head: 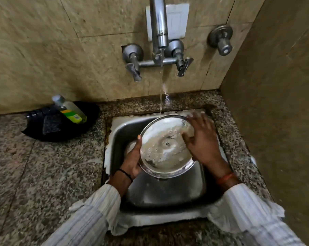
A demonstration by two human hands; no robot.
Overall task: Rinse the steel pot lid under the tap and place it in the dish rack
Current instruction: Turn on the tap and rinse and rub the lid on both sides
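Note:
The round steel pot lid [165,148] is held over the steel sink [167,190], its wet, soapy face turned up toward me. My left hand [133,157] grips its left rim from underneath, thumb over the edge. My right hand [202,139] lies flat across the lid's right side, fingers spread and blurred. A thin stream of water falls from the tap [159,27] and lands on the lid's far rim. No dish rack is in view.
A dish soap bottle [70,109] and a dark scrub pad [51,123] lie in a black tray [89,110] on the granite counter, left of the sink. Two lever valves flank the tap; a third valve [222,39] sits on the tiled wall. A wall stands close on the right.

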